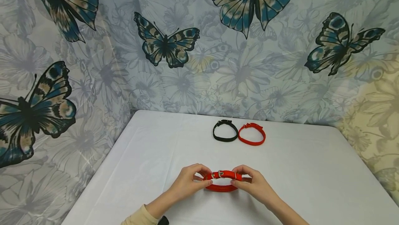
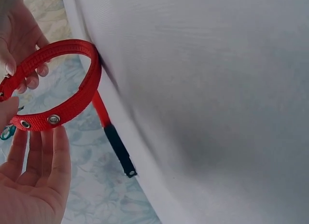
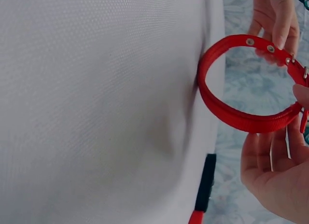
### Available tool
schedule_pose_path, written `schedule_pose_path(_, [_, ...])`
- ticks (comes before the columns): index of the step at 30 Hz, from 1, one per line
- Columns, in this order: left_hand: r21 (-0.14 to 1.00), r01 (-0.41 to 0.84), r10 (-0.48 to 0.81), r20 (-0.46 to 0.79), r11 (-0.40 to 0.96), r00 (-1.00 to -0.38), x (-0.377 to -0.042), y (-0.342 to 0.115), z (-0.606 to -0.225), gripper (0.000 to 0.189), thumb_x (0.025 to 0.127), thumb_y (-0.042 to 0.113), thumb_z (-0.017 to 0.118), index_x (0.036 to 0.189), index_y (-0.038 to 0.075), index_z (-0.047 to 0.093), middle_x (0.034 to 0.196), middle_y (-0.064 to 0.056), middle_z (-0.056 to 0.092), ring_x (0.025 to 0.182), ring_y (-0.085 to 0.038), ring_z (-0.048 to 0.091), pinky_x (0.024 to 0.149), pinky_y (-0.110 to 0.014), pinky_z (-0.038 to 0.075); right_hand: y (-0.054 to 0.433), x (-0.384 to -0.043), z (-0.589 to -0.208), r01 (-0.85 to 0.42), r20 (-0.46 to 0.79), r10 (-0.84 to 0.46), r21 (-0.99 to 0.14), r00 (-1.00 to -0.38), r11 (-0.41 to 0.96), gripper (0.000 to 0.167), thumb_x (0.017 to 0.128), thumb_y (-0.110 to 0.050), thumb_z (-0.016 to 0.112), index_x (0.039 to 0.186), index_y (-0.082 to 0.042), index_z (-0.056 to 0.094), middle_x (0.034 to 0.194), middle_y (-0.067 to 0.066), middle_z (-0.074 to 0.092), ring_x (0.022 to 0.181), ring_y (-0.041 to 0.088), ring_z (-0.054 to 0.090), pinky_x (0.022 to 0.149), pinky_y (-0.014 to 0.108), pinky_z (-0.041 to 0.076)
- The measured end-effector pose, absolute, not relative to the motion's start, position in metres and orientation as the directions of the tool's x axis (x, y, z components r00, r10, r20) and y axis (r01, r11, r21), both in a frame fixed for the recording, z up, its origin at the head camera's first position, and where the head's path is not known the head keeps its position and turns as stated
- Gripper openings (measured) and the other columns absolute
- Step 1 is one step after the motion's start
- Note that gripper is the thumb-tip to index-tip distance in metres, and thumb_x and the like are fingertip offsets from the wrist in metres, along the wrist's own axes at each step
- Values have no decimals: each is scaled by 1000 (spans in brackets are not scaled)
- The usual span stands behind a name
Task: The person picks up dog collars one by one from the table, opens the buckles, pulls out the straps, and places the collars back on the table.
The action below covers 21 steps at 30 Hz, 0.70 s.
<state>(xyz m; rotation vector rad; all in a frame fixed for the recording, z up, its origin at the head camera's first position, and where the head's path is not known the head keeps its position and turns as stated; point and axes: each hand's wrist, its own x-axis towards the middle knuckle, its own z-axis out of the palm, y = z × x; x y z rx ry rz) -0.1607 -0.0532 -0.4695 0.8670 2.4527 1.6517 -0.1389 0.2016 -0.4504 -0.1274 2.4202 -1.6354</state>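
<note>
Both hands hold a red collar (image 1: 221,188), fastened in a loop with a silver buckle (image 1: 220,173). The left hand (image 1: 188,182) pinches its left side between thumb and fingers, near metal eyelets (image 2: 53,119). On the opposite side the right hand (image 1: 256,184) grips the band close to a metal loop, thumb on the inside. In the right wrist view the band's lower edge rests above the right fingers (image 3: 277,149). The loop stands low over the white table, tilted so that its opening shows.
Farther back on the white table (image 1: 149,141) lie a black collar (image 1: 225,139) and another red collar (image 1: 252,143), side by side and both looped. A butterfly-print cloth (image 1: 187,89) hangs behind the table and along its sides.
</note>
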Motion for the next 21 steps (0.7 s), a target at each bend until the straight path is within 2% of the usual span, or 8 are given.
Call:
schedule_pose_path(7, [862,432,505,258,264,-823,-164,-47,-462,29,85,28,78,111,19,68,96,12,66,91,-5,61,77,-26,55,203,-139,-449,22,-111,-206,-920,-972,391,28,86,-17,75,108,-6,64,104,8,62,99,28,59,85,41,54])
schedule_pose_path(15, [848,469,525,291,246,-800,-167,-41,-458,19,88,24,75,105,16,71,97,9,68,90,-4,62,76,-23,54,203,-140,-450,-3,-93,-230,-923,-969,385,27,86,-17,75,108,-7,64,103,7,62,99,28,58,84,39,54])
schedule_pose_path(21, [845,468,515,290,259,-807,-166,-40,-458,18,88,23,75,105,17,71,95,10,68,88,-3,62,76,-23,54,201,-139,-448,-68,-42,-252,-907,-967,415,28,85,-21,76,109,-10,64,102,3,63,100,24,56,88,38,48])
